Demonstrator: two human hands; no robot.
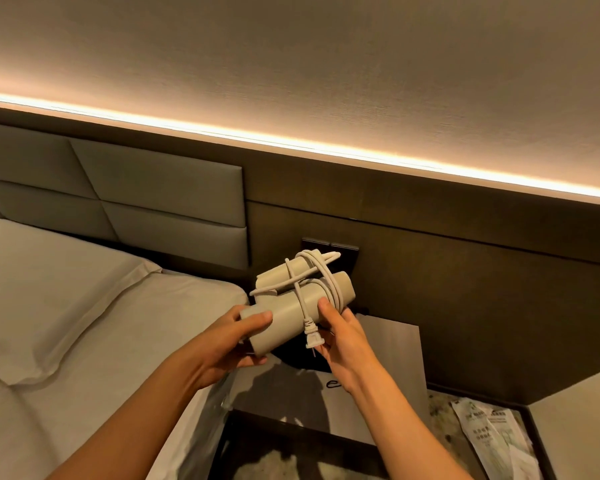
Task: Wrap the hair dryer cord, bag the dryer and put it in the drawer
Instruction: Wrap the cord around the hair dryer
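Note:
I hold a beige folded hair dryer (pixel 284 315) up in front of the dark wall panel, above the nightstand. Its pale cord (pixel 310 275) is wound several times around the body and handle. The plug (pixel 311 339) hangs loose at the cord's end, against my right palm. My left hand (pixel 238 341) grips the dryer's near end, thumb on top. My right hand (pixel 340 332) holds the dryer's right side, thumb pressed on the barrel over the cord. A grey paper bag (pixel 392 368) stands open right below the dryer.
A bed with a white pillow (pixel 49 292) fills the left side, under a padded headboard (pixel 136 188). The nightstand (pixel 440 417) has a marbled top with a plastic-wrapped leaflet (pixel 489 438) on it. A switch panel (pixel 329 247) sits on the wall behind the dryer.

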